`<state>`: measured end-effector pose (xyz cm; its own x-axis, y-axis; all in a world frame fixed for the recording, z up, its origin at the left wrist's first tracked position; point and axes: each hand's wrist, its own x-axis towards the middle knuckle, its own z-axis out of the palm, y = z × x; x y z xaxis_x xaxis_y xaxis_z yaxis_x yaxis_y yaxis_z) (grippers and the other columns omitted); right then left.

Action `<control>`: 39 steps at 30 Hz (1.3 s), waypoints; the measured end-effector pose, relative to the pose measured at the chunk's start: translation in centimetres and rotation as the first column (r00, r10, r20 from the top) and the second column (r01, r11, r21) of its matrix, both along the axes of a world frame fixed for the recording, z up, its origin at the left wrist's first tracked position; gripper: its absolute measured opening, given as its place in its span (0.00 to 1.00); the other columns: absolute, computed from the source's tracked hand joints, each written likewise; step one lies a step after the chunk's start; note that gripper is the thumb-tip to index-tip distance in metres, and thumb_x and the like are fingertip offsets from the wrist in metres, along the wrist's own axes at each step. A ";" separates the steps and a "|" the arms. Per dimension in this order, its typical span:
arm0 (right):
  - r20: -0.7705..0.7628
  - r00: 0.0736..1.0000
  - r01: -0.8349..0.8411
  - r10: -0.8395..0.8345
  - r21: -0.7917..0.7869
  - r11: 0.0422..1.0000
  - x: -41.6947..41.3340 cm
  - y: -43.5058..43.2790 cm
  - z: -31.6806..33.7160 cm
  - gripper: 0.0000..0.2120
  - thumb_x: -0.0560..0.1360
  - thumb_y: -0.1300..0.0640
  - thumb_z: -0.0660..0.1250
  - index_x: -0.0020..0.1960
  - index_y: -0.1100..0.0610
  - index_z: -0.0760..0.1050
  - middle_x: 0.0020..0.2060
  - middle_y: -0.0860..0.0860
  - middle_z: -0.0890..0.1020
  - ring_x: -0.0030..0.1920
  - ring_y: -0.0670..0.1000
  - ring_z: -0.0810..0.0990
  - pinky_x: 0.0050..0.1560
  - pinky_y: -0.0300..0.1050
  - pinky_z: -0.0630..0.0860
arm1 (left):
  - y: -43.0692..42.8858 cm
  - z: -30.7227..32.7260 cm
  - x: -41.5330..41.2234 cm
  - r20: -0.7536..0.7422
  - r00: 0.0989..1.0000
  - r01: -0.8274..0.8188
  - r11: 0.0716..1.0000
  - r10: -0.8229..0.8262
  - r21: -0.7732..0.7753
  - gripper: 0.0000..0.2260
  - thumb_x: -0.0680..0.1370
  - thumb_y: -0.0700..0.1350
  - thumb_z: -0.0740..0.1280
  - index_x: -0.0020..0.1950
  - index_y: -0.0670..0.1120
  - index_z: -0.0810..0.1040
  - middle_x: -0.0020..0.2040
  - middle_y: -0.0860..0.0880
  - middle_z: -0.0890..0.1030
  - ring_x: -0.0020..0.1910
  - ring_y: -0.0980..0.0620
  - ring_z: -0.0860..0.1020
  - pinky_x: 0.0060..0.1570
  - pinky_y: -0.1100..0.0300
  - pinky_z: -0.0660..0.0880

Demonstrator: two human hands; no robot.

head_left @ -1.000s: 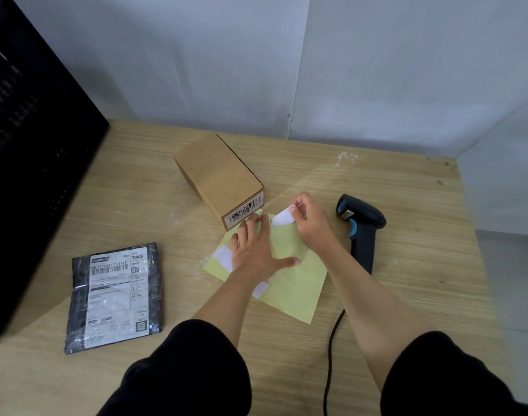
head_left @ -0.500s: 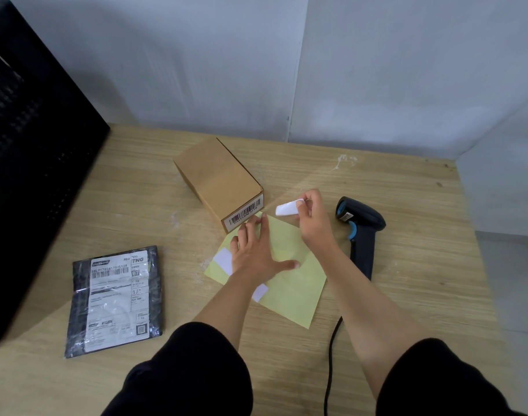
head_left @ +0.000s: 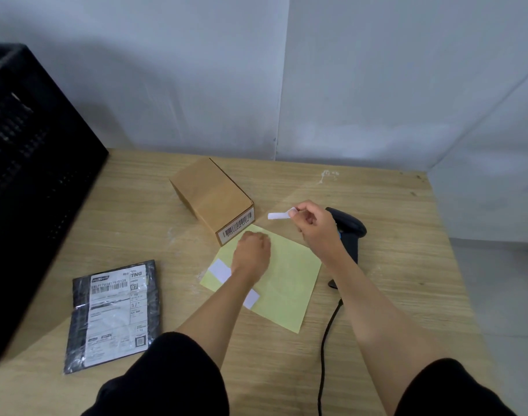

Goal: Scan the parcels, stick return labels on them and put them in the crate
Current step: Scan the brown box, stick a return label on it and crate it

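Note:
A brown cardboard box with a barcode on its near end lies mid-table. My right hand pinches a small white return label, held in the air just right of the box. My left hand rests curled on the yellow label sheet, which lies flat and carries two more white labels. A black plastic-wrapped parcel with a white shipping label lies at the near left. The black crate stands at the far left.
A black barcode scanner lies right of my right hand, its cable running to the near edge. White walls close the table at the back and right. The wooden table ends at the right in a drop to the floor.
My right hand peeled the white label off the yellow sheet and lifted it up and to the right. My left hand's fingers drew in from flat to curled on the sheet.

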<state>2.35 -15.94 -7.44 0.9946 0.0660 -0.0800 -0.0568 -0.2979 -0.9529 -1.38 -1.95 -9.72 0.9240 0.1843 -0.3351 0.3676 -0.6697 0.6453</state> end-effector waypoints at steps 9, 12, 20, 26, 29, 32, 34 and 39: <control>-0.029 0.992 -0.122 0.123 0.033 0.992 -1.9 0.0 3.5 0.07 0.76 0.62 0.67 0.53 0.63 0.80 0.46 0.56 0.82 0.44 0.48 0.76 0.34 0.39 0.72 | 1.3 6.2 1.7 -0.209 0.918 -0.385 0.628 0.337 -0.677 0.09 0.75 0.45 0.70 0.46 0.39 0.78 0.39 0.45 0.80 0.34 0.51 0.78 0.39 0.64 0.78; -0.027 0.987 -0.159 0.159 0.010 0.987 -2.3 0.7 4.1 0.08 0.76 0.65 0.67 0.54 0.64 0.80 0.47 0.59 0.81 0.44 0.49 0.76 0.33 0.39 0.72 | 2.9 6.3 1.1 -0.084 0.953 -0.275 0.711 0.292 -0.647 0.03 0.75 0.37 0.69 0.42 0.40 0.79 0.37 0.45 0.80 0.34 0.51 0.77 0.40 0.64 0.77; -0.227 0.932 -0.279 0.281 0.040 0.959 -2.6 4.0 3.8 0.14 0.72 0.71 0.64 0.54 0.63 0.81 0.45 0.56 0.81 0.43 0.49 0.76 0.35 0.38 0.74 | 7.7 5.9 -1.3 0.078 0.974 -0.157 0.878 0.214 -0.453 0.02 0.75 0.36 0.69 0.43 0.38 0.80 0.35 0.42 0.80 0.31 0.50 0.78 0.37 0.58 0.77; -0.170 0.963 -0.208 0.207 0.013 0.978 -0.9 7.7 3.7 0.07 0.70 0.71 0.69 0.45 0.63 0.78 0.41 0.64 0.81 0.34 0.51 0.78 0.34 0.38 0.75 | 10.3 6.1 -1.6 0.142 0.969 -0.133 0.914 0.201 -0.384 0.10 0.71 0.33 0.72 0.51 0.37 0.81 0.41 0.42 0.80 0.40 0.48 0.78 0.47 0.53 0.77; -0.145 0.984 -0.106 0.100 -0.037 0.994 1.1 9.4 3.8 0.14 0.68 0.73 0.69 0.43 0.57 0.72 0.41 0.61 0.80 0.37 0.54 0.78 0.41 0.50 0.78 | 10.7 6.3 -0.4 0.209 0.950 -0.160 0.938 0.231 -0.309 0.12 0.70 0.36 0.73 0.53 0.43 0.81 0.38 0.49 0.79 0.34 0.54 0.75 0.38 0.62 0.72; -0.115 0.992 -0.065 0.049 -0.137 0.988 2.9 10.3 3.7 0.12 0.69 0.70 0.70 0.46 0.57 0.74 0.42 0.57 0.82 0.42 0.55 0.80 0.46 0.50 0.78 | 10.4 6.4 0.8 0.252 0.922 -0.207 0.926 0.293 -0.316 0.17 0.70 0.35 0.73 0.57 0.46 0.79 0.40 0.50 0.79 0.35 0.54 0.75 0.36 0.69 0.71; -0.101 0.994 -0.062 0.043 -0.188 0.980 3.8 10.6 3.5 0.07 0.70 0.67 0.71 0.47 0.58 0.78 0.43 0.56 0.84 0.45 0.55 0.81 0.47 0.47 0.77 | 10.1 6.2 1.4 0.252 0.907 -0.256 0.917 0.337 -0.305 0.13 0.70 0.35 0.72 0.53 0.44 0.79 0.37 0.49 0.79 0.33 0.55 0.76 0.31 0.75 0.70; -0.067 0.993 -0.111 0.097 -0.262 0.959 4.7 10.6 2.9 0.03 0.73 0.62 0.70 0.46 0.57 0.80 0.39 0.53 0.82 0.40 0.50 0.78 0.36 0.38 0.71 | 10.1 5.4 2.0 0.219 0.909 -0.304 0.925 0.353 -0.229 0.02 0.70 0.41 0.73 0.39 0.46 0.81 0.34 0.49 0.82 0.35 0.52 0.80 0.37 0.61 0.75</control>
